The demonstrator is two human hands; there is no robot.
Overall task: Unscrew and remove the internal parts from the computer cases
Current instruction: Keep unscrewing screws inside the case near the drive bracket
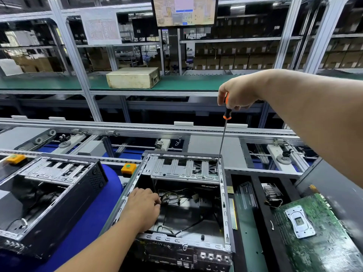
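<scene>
Right hand (238,95): raised above the work, fingers curled round the orange-and-black handle of a long-shank screwdriver (223,140), shaft angled down, tip at the right rear corner of the drive cage (184,169), seemingly on a screw too small to make out. Left hand (144,208): inside the open computer case (223,193) near its left wall, fingers curled by a bundle of loose cables (170,197); whether it pinches them cannot be told. The case stands at centre on the table, side panel off, main bay largely bare apart from wiring; the silver drive cage remains mounted at the far end. Right of the case, a black divided tray (257,222) holds removed parts: a memory stick (233,214) just beside the case wall, a small heatsink or fan unit (272,194), and a green motherboard (318,232) with its metal CPU socket frame lying over the tray's right part. Judged progress: well advanced on this case, board and memory out; cage and cabling left. Second case (59,185), left, on a blue mat, also open with its cage in place; it appears less stripped. Orange button boxes (128,168) sit on the conveyor rail behind. A beige old case (133,77) rests on the green shelf beyond. Overhead monitor (184,10) and a posted sheet (102,26): writing illegible. No brand readable anywhere.
</scene>
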